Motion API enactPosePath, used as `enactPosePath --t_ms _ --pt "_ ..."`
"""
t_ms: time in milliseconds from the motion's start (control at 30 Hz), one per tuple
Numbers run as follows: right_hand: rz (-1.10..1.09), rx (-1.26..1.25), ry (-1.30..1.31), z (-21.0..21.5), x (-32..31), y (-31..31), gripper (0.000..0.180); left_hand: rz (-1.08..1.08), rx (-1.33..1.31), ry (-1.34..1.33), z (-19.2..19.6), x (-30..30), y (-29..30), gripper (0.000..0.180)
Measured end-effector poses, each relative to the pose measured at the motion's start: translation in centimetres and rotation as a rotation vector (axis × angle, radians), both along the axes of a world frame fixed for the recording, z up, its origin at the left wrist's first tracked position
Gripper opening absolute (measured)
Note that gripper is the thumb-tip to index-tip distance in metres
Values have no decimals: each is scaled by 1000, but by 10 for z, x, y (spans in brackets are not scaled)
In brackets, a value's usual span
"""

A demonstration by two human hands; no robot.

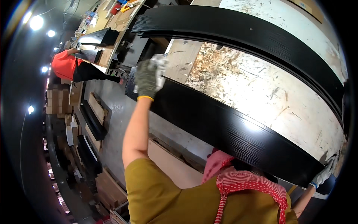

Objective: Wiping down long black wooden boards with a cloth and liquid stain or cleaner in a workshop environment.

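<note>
A long black panel [209,119] with a wood-grain surface lies along the near side of a worktable. My left hand [146,80], in a grey-green glove with a yellow cuff, is closed on a crumpled white cloth [161,68] over the panel's left end. At the panel's other end, my right hand [325,174], in a pale glove, grips the end corner; its fingers show only in part. Another long black panel [238,28] with a ridged edge lies parallel on the far side of the table.
The worktable top [261,93] is white, scuffed and stained brown. A person in a red top [65,65] stands at another bench, by shorter black pieces [99,37]. Black boards [92,119] lie low on the left, with stacked cardboard boxes [57,100] beyond.
</note>
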State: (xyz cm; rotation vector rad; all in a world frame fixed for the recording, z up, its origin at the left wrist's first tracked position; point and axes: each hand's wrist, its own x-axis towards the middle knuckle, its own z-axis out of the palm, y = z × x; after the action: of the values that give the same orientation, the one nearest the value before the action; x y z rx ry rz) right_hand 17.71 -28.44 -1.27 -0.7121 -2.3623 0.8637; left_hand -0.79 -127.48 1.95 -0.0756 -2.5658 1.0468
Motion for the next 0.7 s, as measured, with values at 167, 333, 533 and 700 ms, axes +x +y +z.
enactPosePath --t_ms 167,333,533,700 --pt "28 204 -104 1 16 32 47 901 933 331 66 8 -89 42" --pt "-25 60 -121 27 -10 -19 44 41 1728 676 67 87 -123 50" --pt "-14 13 -122 18 -17 -3 44 581 1147 801 -6 113 -116 56" --pt "-10 170 -70 37 14 -9 40 179 2131 1005 29 101 -65 25"
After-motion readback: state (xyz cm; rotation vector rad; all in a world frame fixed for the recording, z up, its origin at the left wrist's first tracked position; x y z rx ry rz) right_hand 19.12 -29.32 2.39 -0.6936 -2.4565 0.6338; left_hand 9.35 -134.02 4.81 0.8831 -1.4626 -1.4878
